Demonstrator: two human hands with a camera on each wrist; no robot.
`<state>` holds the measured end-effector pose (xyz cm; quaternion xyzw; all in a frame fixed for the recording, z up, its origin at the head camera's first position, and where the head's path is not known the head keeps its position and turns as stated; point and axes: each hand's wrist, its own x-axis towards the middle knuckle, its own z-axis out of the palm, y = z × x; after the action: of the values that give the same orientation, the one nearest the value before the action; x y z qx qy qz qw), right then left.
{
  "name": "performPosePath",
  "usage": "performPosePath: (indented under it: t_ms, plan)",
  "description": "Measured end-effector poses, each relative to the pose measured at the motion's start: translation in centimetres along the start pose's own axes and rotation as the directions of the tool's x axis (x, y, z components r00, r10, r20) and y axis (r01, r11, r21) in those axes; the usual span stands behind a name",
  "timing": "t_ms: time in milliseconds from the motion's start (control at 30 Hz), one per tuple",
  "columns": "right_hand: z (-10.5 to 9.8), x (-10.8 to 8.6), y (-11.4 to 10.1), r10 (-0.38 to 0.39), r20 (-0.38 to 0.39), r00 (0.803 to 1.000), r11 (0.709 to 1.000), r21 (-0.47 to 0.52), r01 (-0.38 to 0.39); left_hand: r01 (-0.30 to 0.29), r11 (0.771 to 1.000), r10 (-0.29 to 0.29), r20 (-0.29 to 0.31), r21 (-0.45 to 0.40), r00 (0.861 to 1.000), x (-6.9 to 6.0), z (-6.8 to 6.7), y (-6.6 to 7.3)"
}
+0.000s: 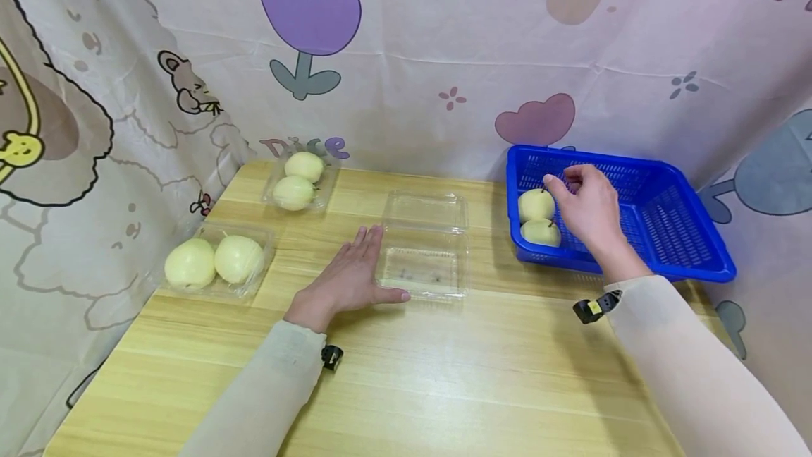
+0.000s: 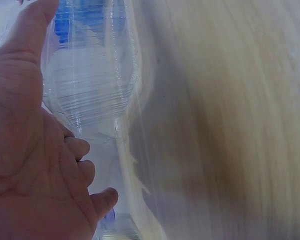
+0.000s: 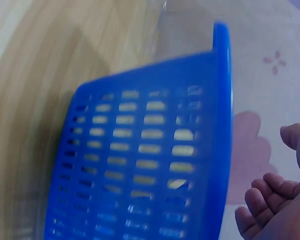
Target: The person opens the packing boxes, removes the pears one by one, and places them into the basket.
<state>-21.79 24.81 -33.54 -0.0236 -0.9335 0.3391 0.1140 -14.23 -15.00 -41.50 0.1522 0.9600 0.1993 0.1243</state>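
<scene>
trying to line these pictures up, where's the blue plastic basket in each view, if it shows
Head: the blue plastic basket is at right, around mid-height.
Left wrist: only a blue patch, probably this basket, at top left through the clear plastic container.
Right wrist: its slotted wall fills the centre and bottom.
Shared landmark: the wood-grain tabletop, right side in left wrist, left side in right wrist.

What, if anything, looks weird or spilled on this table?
Nothing really stands out. The pale fruits sit in the blue basket or two clear boxes, with none loose on the table. The open clear box has no fruit in it, but it doesn't look broken.
</scene>
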Motion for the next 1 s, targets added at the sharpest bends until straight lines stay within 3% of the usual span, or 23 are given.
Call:
performPosePath:
  t_ms: [233, 400, 500, 700, 800, 900, 1000]
  plan:
    - [1.0, -2.6, -1.9, -0.106, -0.05, 0.993, 0.994, 0.014, 0.106, -0.006, 1.0, 0.006, 0.006, -0.004, 1.0, -0.1, 0.1, 0.2]
    - [2.5, -4.5, -3.0, -0.233, -0.108, 0.966, 0.972, 0.016, 0.236, -0.006, 1.0, 0.006, 0.013, -0.009, 1.0, -0.1, 0.2, 0.2]
    - [3.6, -5.7, -3.4, -0.339, -0.155, 0.928, 0.939, 0.003, 0.343, -0.009, 1.0, 0.009, 0.012, -0.007, 1.0, -0.2, 0.2, 0.3]
    - [6.0, -8.0, -3.5, -0.559, -0.195, 0.806, 0.827, -0.059, 0.559, -0.01, 1.0, 0.01, 0.008, 0.001, 1.0, -0.3, 0.2, 0.4]
    - [7.2, -9.3, -3.2, -0.612, -0.16, 0.774, 0.79, -0.081, 0.608, -0.011, 1.0, 0.011, 0.006, 0.002, 1.0, -0.4, 0.3, 0.4]
    - [8.4, -10.2, -2.8, -0.622, -0.098, 0.777, 0.783, -0.096, 0.615, -0.016, 1.0, 0.016, 0.003, 0.005, 1.0, -0.5, 0.3, 0.4]
    - [9.2, -10.9, -2.5, -0.595, -0.032, 0.803, 0.801, -0.103, 0.59, -0.024, 1.0, 0.024, 0.0, 0.006, 1.0, -0.6, 0.4, 0.5]
